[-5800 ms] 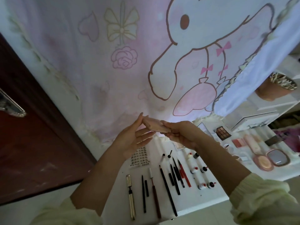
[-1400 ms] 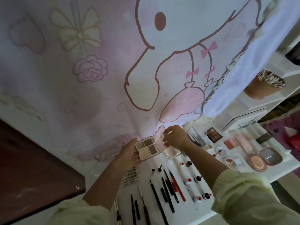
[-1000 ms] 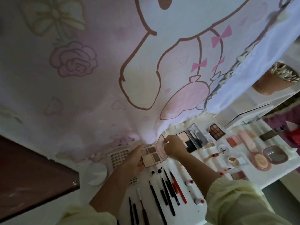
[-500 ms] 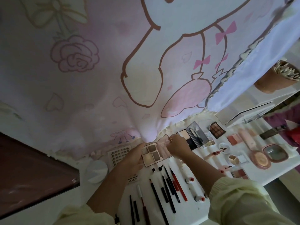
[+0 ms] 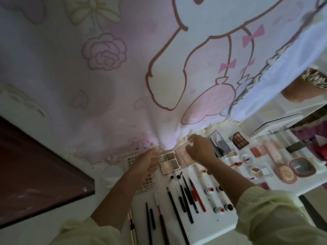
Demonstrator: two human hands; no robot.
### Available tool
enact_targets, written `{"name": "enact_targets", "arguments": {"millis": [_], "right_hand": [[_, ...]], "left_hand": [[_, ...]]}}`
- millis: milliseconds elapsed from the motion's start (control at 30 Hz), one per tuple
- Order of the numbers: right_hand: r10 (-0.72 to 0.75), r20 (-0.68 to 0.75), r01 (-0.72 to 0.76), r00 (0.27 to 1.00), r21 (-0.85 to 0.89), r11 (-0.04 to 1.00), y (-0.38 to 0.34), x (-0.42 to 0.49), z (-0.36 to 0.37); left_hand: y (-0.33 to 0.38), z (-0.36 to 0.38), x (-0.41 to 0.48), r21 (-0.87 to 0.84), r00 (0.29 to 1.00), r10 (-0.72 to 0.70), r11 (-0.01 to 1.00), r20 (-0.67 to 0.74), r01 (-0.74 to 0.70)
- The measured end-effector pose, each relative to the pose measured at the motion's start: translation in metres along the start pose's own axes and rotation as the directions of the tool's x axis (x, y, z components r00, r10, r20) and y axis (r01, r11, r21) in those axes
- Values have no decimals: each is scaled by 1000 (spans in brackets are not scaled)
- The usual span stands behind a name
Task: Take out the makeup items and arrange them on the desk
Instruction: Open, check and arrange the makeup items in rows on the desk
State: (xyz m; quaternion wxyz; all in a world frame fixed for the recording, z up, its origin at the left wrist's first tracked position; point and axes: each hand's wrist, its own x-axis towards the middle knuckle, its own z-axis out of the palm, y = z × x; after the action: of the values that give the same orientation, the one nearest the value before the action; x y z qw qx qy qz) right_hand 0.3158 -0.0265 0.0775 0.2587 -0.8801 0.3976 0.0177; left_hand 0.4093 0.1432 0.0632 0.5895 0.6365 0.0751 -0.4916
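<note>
Head view, looking down at white desk (image 5: 210,227), dim light.

- Eyeshadow palette (image 5: 169,160): open, four pans showing (pale, brown and taupe shades), pink lid folded out flat to its right. It lies at the far edge of the desk, just below the hem of the curtain (image 5: 123,71), which carries a rabbit and rose print. Cannot tell whether the palette rests on the desk or sits just above it.
- Left hand (image 5: 144,164): fingers lightly bent, tips against the left edge of the pan half; it appears to hold that side, though the contact is blurred.
- Right hand (image 5: 200,150): thumb and fingers curled and pinching the far corner of the lid.
- Both forearms reach forward from pale yellow sleeves.

Other things on the desk:
- Row of dark pencils (image 5: 177,212) nearer the person than the palette, one red pencil (image 5: 197,196) among them.
- Small bottles (image 5: 209,190) with red and black caps, right of the pencils.
- Printed sheet (image 5: 147,186) partly under the left wrist.
- Mirrored palette (image 5: 218,144) standing open just right of the right hand; nine-pan palette (image 5: 239,139) beside it.
- Round pink compact (image 5: 285,172), open, with its mirror half alongside, near the right edge.
</note>
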Motion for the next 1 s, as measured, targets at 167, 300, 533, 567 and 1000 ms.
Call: {"name": "enact_targets", "arguments": {"millis": [167, 300, 533, 567, 1000], "right_hand": [[-128, 57, 121, 990, 107, 987, -41, -7, 1], [-160, 149, 140, 976, 137, 981, -79, -20, 24], [-108, 353, 191, 929, -208, 959, -102, -42, 76], [-97, 363, 203, 927, -266, 942, -102, -45, 81], [86, 372, 8, 924, -244, 970, -101, -34, 112]], "left_hand": [[12, -29, -10, 104, 959, 215, 975, -184, -199], [-13, -64, -9, 467, 852, 495, 802, -169, -374], [-73, -105, 1, 980, 748, 657, 73, 93, -186], [-74, -105, -1, 987, 745, 655, -6, 123, -158], [-67, -104, 11, 983, 911, 394, -176, 121, -55]]}}
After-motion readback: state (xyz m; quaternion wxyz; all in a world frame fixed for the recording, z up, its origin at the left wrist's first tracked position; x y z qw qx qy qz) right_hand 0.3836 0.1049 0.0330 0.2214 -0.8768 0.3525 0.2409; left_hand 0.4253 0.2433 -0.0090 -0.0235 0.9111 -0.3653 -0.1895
